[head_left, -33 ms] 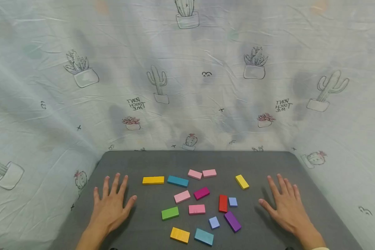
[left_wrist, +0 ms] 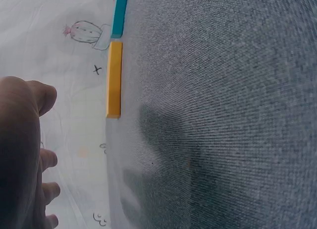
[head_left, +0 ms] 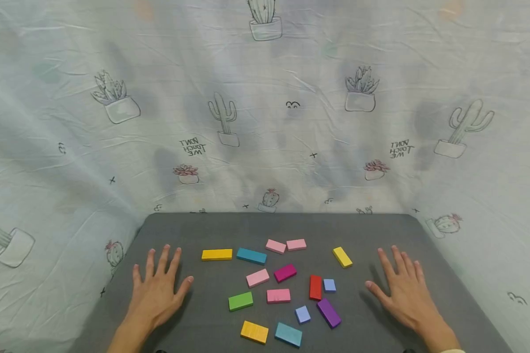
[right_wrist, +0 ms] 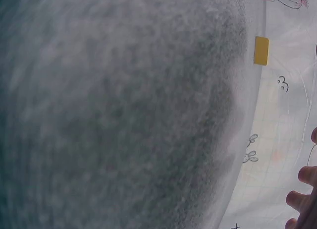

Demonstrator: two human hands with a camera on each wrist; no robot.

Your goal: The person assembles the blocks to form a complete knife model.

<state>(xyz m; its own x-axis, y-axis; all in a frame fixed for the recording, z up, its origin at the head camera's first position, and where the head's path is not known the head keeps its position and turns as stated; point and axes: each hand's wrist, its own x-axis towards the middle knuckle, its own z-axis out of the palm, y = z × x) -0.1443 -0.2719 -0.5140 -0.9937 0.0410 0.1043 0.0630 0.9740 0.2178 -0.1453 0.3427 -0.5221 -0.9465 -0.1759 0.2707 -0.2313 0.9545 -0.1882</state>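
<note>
My left hand [head_left: 156,291], fingers spread and palm down, hovers over the left side of the grey table and holds nothing. Nearest to it lies a long yellow block [head_left: 217,255], also seen in the left wrist view beside a blue block [left_wrist: 119,16]. On the right side my right hand [head_left: 404,294] is spread the same way with nothing in it. A short yellow block [head_left: 342,257] is closest to that hand. Between the hands lie a red block [head_left: 315,287], a purple block [head_left: 329,313], a green block [head_left: 240,301] and a magenta block [head_left: 285,273].
Several pink blocks, among them one [head_left: 278,296] near the middle, lie flat on the grey table [head_left: 335,230]. Two small light-blue blocks, an orange-yellow block [head_left: 254,332] and a teal block [head_left: 288,335] are nearer the front. A cactus-print cloth [head_left: 265,122] hangs behind and at the sides.
</note>
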